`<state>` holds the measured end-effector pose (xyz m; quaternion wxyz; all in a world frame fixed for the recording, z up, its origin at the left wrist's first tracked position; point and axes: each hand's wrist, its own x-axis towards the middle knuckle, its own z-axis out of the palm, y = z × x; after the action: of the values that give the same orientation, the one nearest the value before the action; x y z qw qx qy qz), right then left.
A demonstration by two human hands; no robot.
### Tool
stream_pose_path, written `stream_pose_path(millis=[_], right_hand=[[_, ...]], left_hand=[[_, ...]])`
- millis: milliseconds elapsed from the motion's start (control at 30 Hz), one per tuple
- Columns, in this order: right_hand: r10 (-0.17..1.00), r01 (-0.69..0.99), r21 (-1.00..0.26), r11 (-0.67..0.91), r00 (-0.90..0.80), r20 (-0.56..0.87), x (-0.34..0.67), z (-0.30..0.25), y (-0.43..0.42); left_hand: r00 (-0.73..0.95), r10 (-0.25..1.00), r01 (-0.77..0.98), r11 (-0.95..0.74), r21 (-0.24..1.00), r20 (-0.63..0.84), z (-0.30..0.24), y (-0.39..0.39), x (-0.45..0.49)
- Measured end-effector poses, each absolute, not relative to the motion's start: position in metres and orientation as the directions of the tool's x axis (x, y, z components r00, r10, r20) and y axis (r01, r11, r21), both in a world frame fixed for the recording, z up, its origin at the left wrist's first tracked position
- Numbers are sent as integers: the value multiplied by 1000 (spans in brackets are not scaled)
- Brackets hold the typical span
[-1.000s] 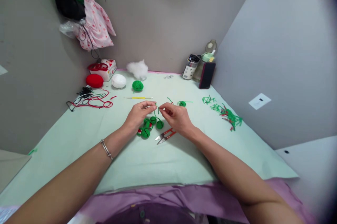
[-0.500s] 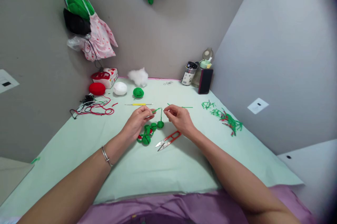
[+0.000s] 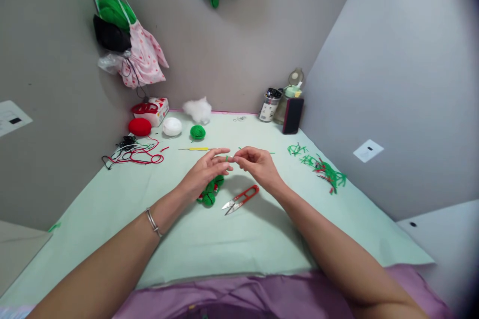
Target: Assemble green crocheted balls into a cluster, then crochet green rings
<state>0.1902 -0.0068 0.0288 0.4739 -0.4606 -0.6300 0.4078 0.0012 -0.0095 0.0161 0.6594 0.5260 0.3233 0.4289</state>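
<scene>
My left hand is held over the table with its fingers stretched out and apart. A short bit of green yarn lies across one of its fingers. My right hand pinches thumb and forefinger together at that fingertip. What lies in the pinch is too small to make out. Below my left hand, green crocheted balls with red and white spots rest on the table, partly hidden by the hand. Orange-handled thread snips lie below my right hand, blades toward the left.
Behind the hands lie a yellow crochet hook, a green yarn ball, a white yarn ball, a red yarn ball and stuffing. Yarn scraps are at right. A phone leans at the back right.
My left hand has opened its fingers and moved slightly right, meeting my right hand's pinch. The yarn strand and hanging green ball that showed between the hands are out of sight.
</scene>
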Motion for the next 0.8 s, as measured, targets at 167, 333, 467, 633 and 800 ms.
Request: stream_pose_path(millis=[167,333,467,633,800], right_hand=[[971,47,-972,232,-67,229,194,36,-6],[956,-48,-955,294,8,294,198,36,-3],[945,-69,-942,327,15,327,199,36,-4],[913,103,-909,405,-93,396,192,34,-11],[885,167,-871,462,-158,439,188,34,-15]], left_hand=[[489,870,-237,72,969,55,2,-4,2],[476,879,-201,116,973,-6,-3,-2,3],[473,880,-178,126,976,-28,4,-6,4],[380,924,-96,6,995,31,13,-9,3],[419,906,-54,-35,998,54,14,-9,2]])
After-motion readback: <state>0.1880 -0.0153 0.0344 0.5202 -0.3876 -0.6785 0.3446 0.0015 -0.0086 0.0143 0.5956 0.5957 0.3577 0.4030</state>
